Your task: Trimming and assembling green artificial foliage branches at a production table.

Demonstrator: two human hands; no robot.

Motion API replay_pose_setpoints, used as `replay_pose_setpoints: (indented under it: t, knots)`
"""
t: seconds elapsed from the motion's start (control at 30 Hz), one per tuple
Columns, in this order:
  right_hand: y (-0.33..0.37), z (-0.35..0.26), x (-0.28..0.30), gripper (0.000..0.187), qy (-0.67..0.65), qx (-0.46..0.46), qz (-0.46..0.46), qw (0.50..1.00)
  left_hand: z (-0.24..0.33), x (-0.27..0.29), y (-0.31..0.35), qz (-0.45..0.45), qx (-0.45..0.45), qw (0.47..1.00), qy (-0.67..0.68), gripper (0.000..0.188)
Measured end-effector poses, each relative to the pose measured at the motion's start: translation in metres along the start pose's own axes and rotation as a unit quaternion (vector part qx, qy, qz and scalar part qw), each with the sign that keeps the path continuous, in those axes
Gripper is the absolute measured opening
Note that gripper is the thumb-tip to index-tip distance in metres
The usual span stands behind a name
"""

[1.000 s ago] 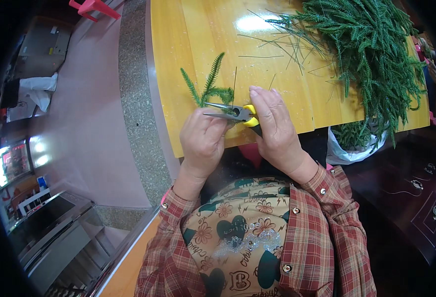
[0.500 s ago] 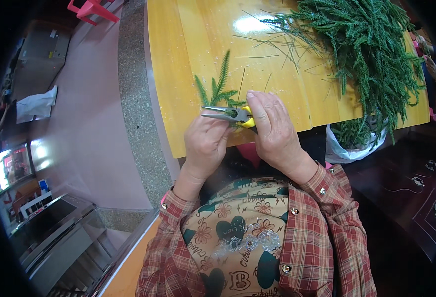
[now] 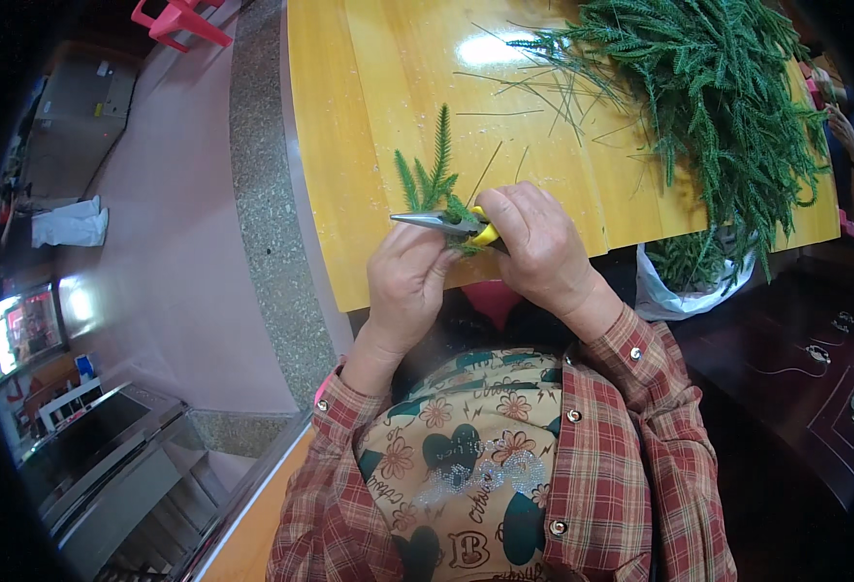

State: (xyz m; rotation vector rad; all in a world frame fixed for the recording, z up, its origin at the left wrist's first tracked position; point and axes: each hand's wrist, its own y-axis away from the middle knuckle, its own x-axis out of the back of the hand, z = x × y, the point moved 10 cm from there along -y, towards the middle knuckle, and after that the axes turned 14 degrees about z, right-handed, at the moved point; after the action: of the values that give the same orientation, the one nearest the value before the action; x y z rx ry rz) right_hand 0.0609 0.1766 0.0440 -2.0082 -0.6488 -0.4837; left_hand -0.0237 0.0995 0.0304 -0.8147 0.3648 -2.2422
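Note:
My right hand is closed around a pair of long-nose pliers with yellow grips, its jaws pointing left and pressed together. Below and behind the pliers, my left hand pinches the lower end of a green artificial pine sprig. The sprig's needled tips stand up above the jaws, over the near edge of the yellow wooden table. Bits of green show around the jaws; what exactly lies between them is hidden.
A large heap of green pine branches covers the table's far right and hangs over its edge. Loose thin wires lie beside it. Below stands a white bag with more greenery. Another person's hand shows at the far right.
The pliers' jaws, parted half a second ago, have come together. The sprig has shifted slightly to the right and turned a little.

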Motion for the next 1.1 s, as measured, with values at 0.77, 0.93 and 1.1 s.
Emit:
replay_pose_setpoints:
  t: [0.77,0.93,1.1]
  knots:
    - [-0.003,0.002,-0.016,0.049,0.015,-0.065,-0.12,0.991,0.003,0.014,-0.008,0.06,-0.017,0.998,0.028,0.009]
    - [-0.006,0.002,-0.017,0.048,0.002,-0.059,-0.106,0.993,-0.003,0.012,-0.004,0.045,0.006,0.998,0.043,0.011]
    - [-0.014,-0.011,-0.018,0.051,-0.029,-0.079,-0.073,0.994,-0.035,0.017,0.011,0.084,0.176,0.977,0.088,0.011]
